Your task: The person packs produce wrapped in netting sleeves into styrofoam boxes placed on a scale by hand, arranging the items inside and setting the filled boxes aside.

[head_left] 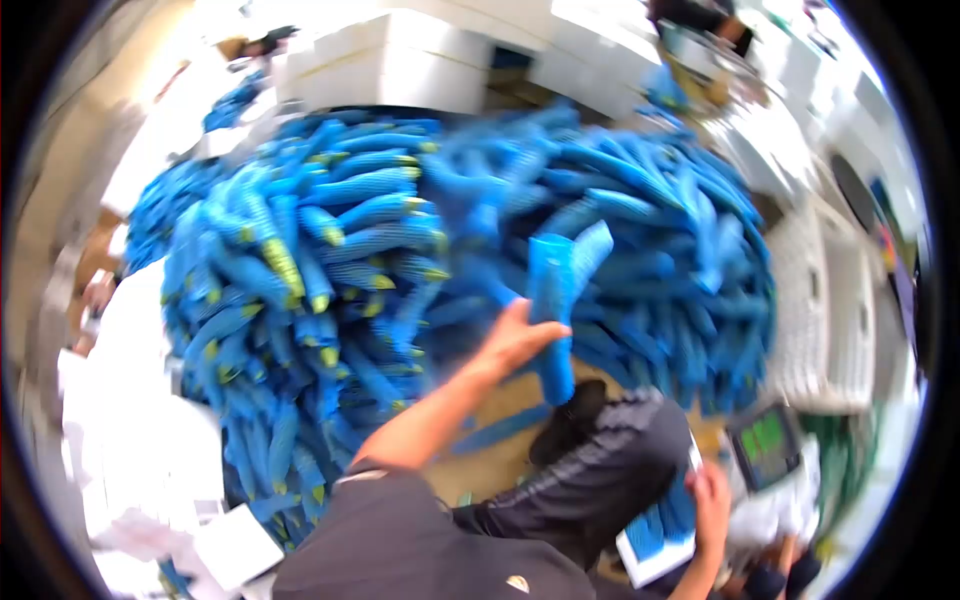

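In the head view my left hand (520, 340) is closed around a blue mesh-wrapped item (553, 290), held upright above the floor between two heaps. Low on the right, my right hand (709, 490) is beside my knee, its fingers bent; a thin pale object shows at the fingertips, too small to name. Just left of that hand, a white box (655, 568) holds blue mesh-wrapped items. The left heap (330, 240) has blue mesh items with yellow-green ends. The right heap (660, 230) is of blue mesh items too.
White foam boxes (430, 60) stand behind the heaps. A white plastic crate (825, 310) is at the right, above a scale with a green display (765, 448). One blue item (503, 429) lies on the floor. Parts of other people show at the top right and bottom right.
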A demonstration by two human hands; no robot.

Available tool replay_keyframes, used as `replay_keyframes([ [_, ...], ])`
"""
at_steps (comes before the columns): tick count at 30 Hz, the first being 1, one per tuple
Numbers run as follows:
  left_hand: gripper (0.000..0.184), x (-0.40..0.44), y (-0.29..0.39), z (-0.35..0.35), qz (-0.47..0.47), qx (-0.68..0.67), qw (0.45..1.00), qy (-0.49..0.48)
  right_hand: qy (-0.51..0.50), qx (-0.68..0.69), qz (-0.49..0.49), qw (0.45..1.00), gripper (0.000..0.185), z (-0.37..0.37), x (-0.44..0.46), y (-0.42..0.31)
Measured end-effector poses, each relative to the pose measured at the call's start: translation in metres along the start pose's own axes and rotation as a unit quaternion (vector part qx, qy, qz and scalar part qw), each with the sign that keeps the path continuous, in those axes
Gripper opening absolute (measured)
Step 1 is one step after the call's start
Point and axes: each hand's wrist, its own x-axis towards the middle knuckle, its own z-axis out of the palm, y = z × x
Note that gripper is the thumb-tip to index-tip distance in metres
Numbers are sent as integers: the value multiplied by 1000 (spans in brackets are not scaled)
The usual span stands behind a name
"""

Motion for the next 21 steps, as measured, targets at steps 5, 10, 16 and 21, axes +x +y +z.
replay_keyframes([
  [5,51,-102,108,36,70,-94,984,-133,-24,221,-117,968,53,31,-6,-177],
  [10,56,-133,157,89,126,-42,948,-291,-21,426,-235,873,42,57,-15,-225],
  [16,48,-120,156,164,129,-251,870,-404,189,146,-285,928,32,-62,-40,-135],
  [21,44,-105,99,201,-27,-269,928,-257,178,-196,-18,964,60,-35,-54,19],
])
